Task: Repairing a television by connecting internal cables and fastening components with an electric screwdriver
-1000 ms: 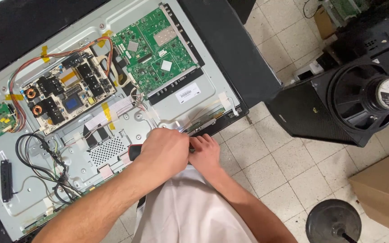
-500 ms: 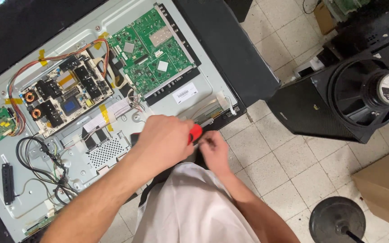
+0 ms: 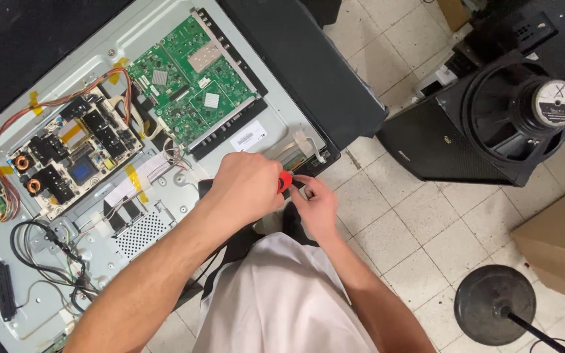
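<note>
Both hands meet at the panel's edge: left hand [image 3: 246, 186] fisted around a red-handled tool [image 3: 285, 181], right hand [image 3: 315, 204] pinching its tip; white rectangular label [image 3: 248, 137] just above.

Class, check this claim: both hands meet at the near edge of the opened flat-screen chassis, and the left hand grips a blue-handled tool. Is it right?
Not quite. In the head view, the left hand grips a red-handled tool, not a blue one. Both hands, the right hand too, do meet at the near edge of the opened chassis.
</note>
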